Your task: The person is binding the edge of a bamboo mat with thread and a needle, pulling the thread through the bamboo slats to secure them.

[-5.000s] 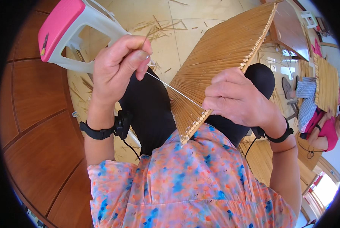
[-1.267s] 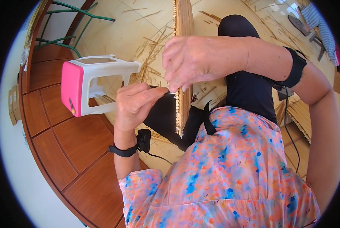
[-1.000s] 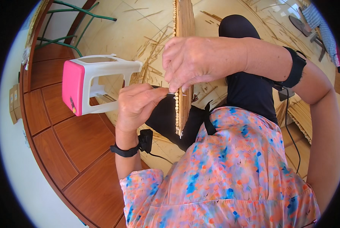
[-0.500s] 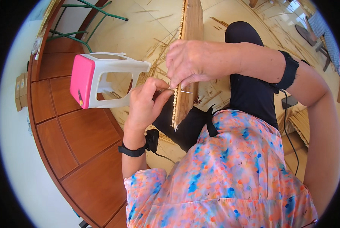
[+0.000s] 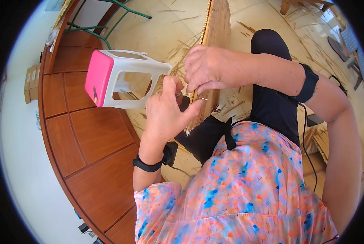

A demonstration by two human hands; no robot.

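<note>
A thick panel of straw-like stalks (image 5: pixel 217 36) stands on edge before me, its narrow side lined with a row of small knobby bumps. My right hand (image 5: pixel 208 67) grips it from above, fingers bent over the bumpy edge and thumb on the right face. Just below that thumb, a thin metal needle (image 5: pixel 203 98) pokes out of the panel's right face. To the left, my left hand (image 5: pixel 163 110) has its thumb and index finger apart, with the thumb tip at the panel's edge. Its other fingers are mostly hidden.
A white plastic stool with a pink seat (image 5: pixel 100 79) lies on its side at the left, a small tool (image 5: pixel 95 95) on the seat. Brown wooden panelling (image 5: pixel 100 134) curves along the left. Loose stalks (image 5: pixel 247 27) litter the tiled floor. Another person's foot (image 5: pixel 338 49) shows far right.
My left thumb and index finger have parted from their pinch at the panel's edge. The right hand keeps its grip. The whole view has shifted slightly, and less of the needle shows.
</note>
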